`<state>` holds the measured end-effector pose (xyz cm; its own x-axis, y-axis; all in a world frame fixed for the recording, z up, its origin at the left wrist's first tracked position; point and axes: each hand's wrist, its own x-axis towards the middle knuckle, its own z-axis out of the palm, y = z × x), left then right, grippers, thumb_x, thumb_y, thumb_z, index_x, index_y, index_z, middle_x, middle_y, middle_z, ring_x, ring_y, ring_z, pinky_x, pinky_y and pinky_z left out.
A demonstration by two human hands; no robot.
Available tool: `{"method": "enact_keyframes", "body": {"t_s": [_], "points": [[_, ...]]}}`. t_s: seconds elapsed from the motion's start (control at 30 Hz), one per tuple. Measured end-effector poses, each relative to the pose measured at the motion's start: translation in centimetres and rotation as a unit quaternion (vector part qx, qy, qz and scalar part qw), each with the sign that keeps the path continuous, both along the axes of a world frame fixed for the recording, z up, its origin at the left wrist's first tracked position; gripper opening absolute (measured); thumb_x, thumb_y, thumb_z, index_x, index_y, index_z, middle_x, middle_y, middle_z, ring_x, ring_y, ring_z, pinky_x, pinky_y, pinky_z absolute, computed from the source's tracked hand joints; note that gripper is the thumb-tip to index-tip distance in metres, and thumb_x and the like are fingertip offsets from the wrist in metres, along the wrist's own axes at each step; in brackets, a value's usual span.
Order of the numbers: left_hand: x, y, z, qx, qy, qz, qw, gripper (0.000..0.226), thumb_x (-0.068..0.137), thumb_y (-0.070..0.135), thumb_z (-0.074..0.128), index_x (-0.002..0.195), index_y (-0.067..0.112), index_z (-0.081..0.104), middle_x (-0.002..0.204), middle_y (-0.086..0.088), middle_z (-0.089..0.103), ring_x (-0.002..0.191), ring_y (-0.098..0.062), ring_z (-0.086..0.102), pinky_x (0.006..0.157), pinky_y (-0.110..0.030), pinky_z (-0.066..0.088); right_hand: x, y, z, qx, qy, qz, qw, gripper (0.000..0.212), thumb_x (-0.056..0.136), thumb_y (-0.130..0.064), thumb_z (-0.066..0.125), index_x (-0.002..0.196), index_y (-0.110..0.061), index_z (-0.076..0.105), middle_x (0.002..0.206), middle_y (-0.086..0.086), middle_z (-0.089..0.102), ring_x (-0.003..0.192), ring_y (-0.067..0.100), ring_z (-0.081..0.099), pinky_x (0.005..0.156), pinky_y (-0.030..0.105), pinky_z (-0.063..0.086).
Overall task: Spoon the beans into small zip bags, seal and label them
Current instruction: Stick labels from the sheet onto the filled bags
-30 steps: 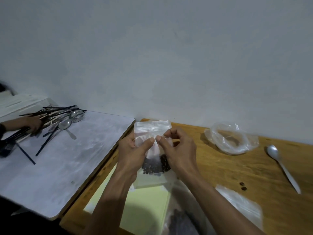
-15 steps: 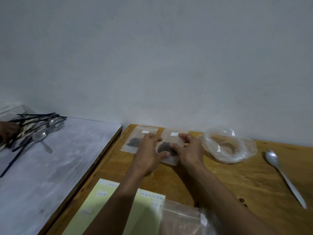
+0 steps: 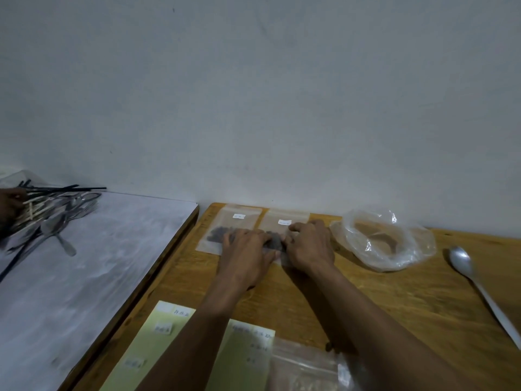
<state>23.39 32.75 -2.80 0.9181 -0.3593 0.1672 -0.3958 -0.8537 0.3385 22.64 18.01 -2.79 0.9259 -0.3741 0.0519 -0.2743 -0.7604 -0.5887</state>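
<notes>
Starting at the far left, we've got somebody else's hand poking into view on the white desk, sitting in a messy pile of spoons and black sticks. Can't really tell what it's doing in there, the edge is too blurry.

Moving over to our wooden desk: up against the wall lies a small zip bag with a white label and a dark clump of beans inside, flat on the wood. Right beside it, touching or nearly so, is the second zip bag, also labelled, and that's the one we're working on. Our left hand lies over its left lower part, fingers bent down onto the plastic, overlapping the corner of the first bag too. Our right hand is on its right side, fingers curled and pressing or pinching near the label. Between the two hands you can see the beans through the plastic.

Nearer to us, yellow-green label sheets lie under our left forearm, with another clear bag at the bottom edge.

Further right sits a crumpled clear plastic bag, then a metal spoon on the desk, well apart from our hands.
</notes>
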Motion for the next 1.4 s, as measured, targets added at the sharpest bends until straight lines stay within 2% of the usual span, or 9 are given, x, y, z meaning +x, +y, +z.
{"method": "enact_keyframes", "body": {"t_s": [0.2,0.43,0.57,0.67,0.77,0.87,0.93,1.23,1.4], "points": [[-0.3,-0.2,0.1,-0.034,-0.004,0.014,0.999,0.036,0.097,0.044,0.059,0.129,0.028,0.061,0.128,0.005,0.065,0.127,-0.017,0.051,0.115,-0.043,0.026,-0.3,0.1,0.4,0.007,-0.004,0.013,1.0,0.044,0.095,-0.036,0.062,0.137,-0.026,0.058,0.142,0.007,0.044,0.131,0.029,0.043,0.1,0.047,0.046],[-4.1,1.0,1.6,-0.112,-0.001,0.008,0.994,0.051,0.095,0.047,0.061,0.14,0.024,0.054,0.143,0.001,0.057,0.136,-0.019,0.045,0.114,-0.045,0.034,-5.1,0.2,2.8,0.072,-0.072,0.028,0.994,0.043,0.095,-0.034,0.065,0.134,-0.018,0.062,0.139,0.006,0.06,0.127,0.025,0.056,0.102,0.04,0.048],[-8.3,1.4,3.1,-0.156,0.002,-0.007,0.988,0.053,0.093,0.047,0.066,0.137,0.019,0.06,0.141,-0.002,0.06,0.128,-0.02,0.054,0.1,-0.033,0.046,-11.4,-0.7,5.4,0.096,-0.089,0.05,0.99,0.039,0.092,-0.037,0.068,0.126,-0.018,0.068,0.123,0.004,0.069,0.107,0.02,0.066,0.096,0.037,0.053],[-12.4,1.2,4.1,-0.196,0.029,-0.033,0.98,0.049,0.09,0.039,0.072,0.132,0.015,0.064,0.131,-0.001,0.066,0.115,-0.015,0.062,0.089,-0.022,0.046,-16.8,-2.2,6.5,0.097,-0.067,0.058,0.991,0.033,0.088,-0.037,0.073,0.117,-0.02,0.073,0.111,-0.002,0.071,0.094,0.013,0.068,0.087,0.032,0.055],[-15.8,0.4,3.9,-0.201,0.079,-0.056,0.975,0.044,0.088,0.042,0.074,0.123,0.016,0.069,0.112,0.001,0.072,0.1,-0.011,0.067,0.086,-0.032,0.058,-21.3,-3.8,6.7,0.063,-0.026,0.051,0.996,0.031,0.086,-0.036,0.076,0.113,-0.022,0.073,0.109,-0.003,0.071,0.09,0.011,0.068,0.081,0.029,0.054],[-18.4,-1.2,2.7,-0.166,0.109,-0.077,0.977,0.036,0.085,0.049,0.074,0.107,0.02,0.072,0.082,0.011,0.066,0.079,-0.009,0.065,0.075,-0.028,0.055,-25.1,-5.0,5.9,0.018,0.023,0.019,0.999,0.042,0.084,-0.037,0.077,0.123,-0.023,0.068,0.123,0.0,0.068,0.104,0.012,0.065,0.085,0.029,0.052],[-19.7,-2.5,1.9,-0.136,0.121,-0.081,0.98,0.037,0.084,0.051,0.073,0.105,0.021,0.07,0.079,0.011,0.064,0.076,-0.008,0.061,0.073,-0.029,0.054,-27.2,-5.7,4.8,0.006,0.048,-0.017,0.999,0.052,0.083,-0.037,0.078,0.131,-0.024,0.062,0.132,0.001,0.063,0.114,0.017,0.061,0.09,0.033,0.052],[-21.4,-4.8,0.7,-0.101,0.123,0.012,0.987,0.032,0.082,0.053,0.073,0.09,0.024,0.06,0.098,0.002,0.064,0.091,-0.016,0.061,0.075,-0.033,0.05,-29.2,-7.0,2.1,0.136,0.019,-0.092,0.986,0.059,0.08,-0.026,0.081,0.133,-0.027,0.055,0.112,-0.005,0.06,0.106,0.015,0.058,0.09,0.037,0.053],[-21.6,-4.5,2.4,-0.262,0.169,0.054,0.949,0.025,0.081,0.033,0.081,0.08,0.016,0.064,0.079,0.001,0.066,0.074,-0.016,0.063,0.067,-0.028,0.049,-28.3,-6.8,3.6,0.264,-0.088,-0.114,0.954,0.048,0.079,-0.014,0.082,0.122,-0.023,0.062,0.106,-0.003,0.063,0.095,0.017,0.065,0.084,0.042,0.06]]}}
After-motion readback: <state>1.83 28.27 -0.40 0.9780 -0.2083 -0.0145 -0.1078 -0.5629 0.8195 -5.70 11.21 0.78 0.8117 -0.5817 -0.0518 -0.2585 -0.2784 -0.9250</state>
